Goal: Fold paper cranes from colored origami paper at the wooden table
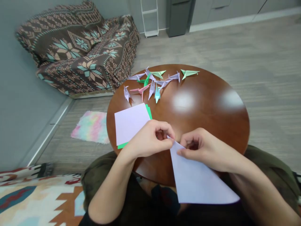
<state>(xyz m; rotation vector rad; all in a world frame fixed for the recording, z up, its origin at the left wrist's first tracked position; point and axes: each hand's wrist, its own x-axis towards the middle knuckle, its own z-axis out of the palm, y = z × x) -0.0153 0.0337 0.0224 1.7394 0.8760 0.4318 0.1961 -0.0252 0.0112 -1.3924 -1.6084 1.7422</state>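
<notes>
My left hand [149, 140] and my right hand [202, 149] pinch the narrow top corner of a folded lilac paper sheet [197, 179] over the near edge of a round polished wooden table [207, 100]. The sheet's wide end hangs down toward my lap. To the left of my left hand lies a stack of lilac origami paper [130, 124] on green paper [148, 111]. Several origami cranes [151, 89] in lilac, green, pink and blue lie farther across the table, beyond my hands.
A brown patterned blanket-covered sofa [80, 53] stands at the far left against a grey wall. A fuzzy pastel mat [91, 127] and a patterned rug [35, 201] lie on the wood-look floor. A white rack [149, 18] and grey cabinet [178, 15] stand at the back.
</notes>
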